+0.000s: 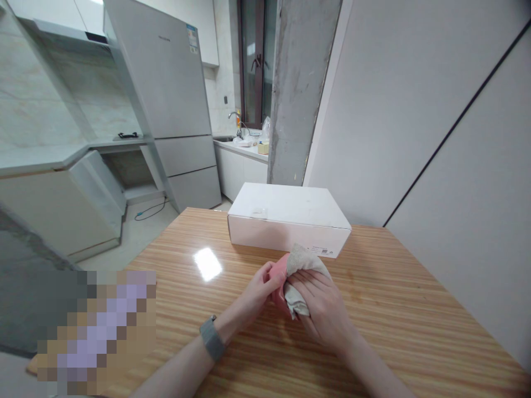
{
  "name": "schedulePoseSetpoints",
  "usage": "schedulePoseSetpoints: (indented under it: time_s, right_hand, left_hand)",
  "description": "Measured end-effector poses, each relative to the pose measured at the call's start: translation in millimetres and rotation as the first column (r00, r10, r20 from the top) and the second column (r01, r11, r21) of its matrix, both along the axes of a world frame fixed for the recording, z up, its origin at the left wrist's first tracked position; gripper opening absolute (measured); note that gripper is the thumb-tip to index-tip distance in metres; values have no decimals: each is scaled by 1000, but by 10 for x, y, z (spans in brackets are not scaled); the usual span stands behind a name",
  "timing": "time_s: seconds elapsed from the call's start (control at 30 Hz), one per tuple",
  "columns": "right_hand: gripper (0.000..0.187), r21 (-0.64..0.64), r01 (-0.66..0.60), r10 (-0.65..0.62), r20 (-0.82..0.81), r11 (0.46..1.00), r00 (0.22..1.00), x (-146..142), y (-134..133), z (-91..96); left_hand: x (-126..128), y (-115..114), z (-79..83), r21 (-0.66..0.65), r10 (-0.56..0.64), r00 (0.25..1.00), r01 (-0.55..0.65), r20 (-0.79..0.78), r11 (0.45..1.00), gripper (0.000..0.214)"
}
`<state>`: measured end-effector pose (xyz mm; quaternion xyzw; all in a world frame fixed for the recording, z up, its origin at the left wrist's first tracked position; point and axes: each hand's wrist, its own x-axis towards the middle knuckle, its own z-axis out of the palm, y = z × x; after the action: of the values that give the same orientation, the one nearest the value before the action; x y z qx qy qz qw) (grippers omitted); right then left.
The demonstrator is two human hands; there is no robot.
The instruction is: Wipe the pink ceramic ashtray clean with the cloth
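Observation:
Both my hands meet over the wooden table (415, 309), just in front of a closed white box (290, 213). Between them is a small bundle of cloth, pink and beige (299, 262). My left hand (261, 290), with a grey band on its wrist, pinches the pink part from the left. My right hand (326, 309) wraps its fingers over the beige part from the right. Much of the cloth is hidden under my fingers.
A concrete pillar (301, 88) and a white wall stand behind the box. To the left are a grey fridge (170, 83), a counter with a sink and tap (237, 119), and low cabinets. A blurred patch covers the lower left corner.

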<state>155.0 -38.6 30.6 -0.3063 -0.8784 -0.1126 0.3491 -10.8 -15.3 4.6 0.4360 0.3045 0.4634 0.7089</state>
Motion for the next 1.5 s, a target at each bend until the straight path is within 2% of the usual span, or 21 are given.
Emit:
schedulePoseSetpoints:
  time_s: [0.13, 0.23, 0.4, 0.57, 0.7, 0.8, 0.93, 1.1, 1.23, 1.4, 1.5]
  right_hand:
    - [34, 41, 35, -34, -8, 999, 999, -19, -6, 17]
    - [35, 28, 20, -20, 8, 999, 1000, -31, -7, 22]
    - [39, -30, -70, 71, 55, 997, 996, -43, 2, 11]
    - [36, -81, -68, 69, 16, 994, 997, -64, -2, -2]
    - [37, -84, -62, 63, 15, 995, 998, -83, -4, -2]
    - [37, -111, -67, 67, 2, 992, 998, -89, -4, 2]
    - [37, -119, -36, 35, -8, 992, 999, -88, -16, 3]
    - [36, -20, 68, -69, -20, 997, 997, -94, -31, -16]
    - [36, 79, 140, -139, -10, 987, 990, -65, -9, -16]
    - [39, 50, 10, -12, 51, 999, 999, 31, 32, -23]
    - [41, -15, -74, 76, 105, 997, 992, 51, 38, -33]
  left_hand:
    - [20, -33, 12, -54, -50, 974, 63, 222, 997, 35]
    - [26, -42, 45, -83, -52, 957, 79, 284, 993, 34]
    - [33, -6, 11, -71, -75, 977, 91, 198, 993, 38]
    - [38, 69, -80, -30, -6, 998, 7, 59, 1000, 46]
    - [31, 80, -46, 38, 71, 995, -69, -73, 997, 52]
    - [23, 53, -3, 27, 66, 995, -64, -79, 998, 50]
    - [37, 31, 1, 5, 42, 999, -42, -12, 999, 44]
    - [115, 22, -43, -41, 20, 984, -13, 178, 999, 33]
    - [130, -19, -14, -66, -30, 939, 56, 343, 996, 43]
    - [49, -21, 46, -138, -135, 907, 204, 398, 969, 46]
    - [29, 12, 14, -193, -137, 926, 216, 353, 957, 45]
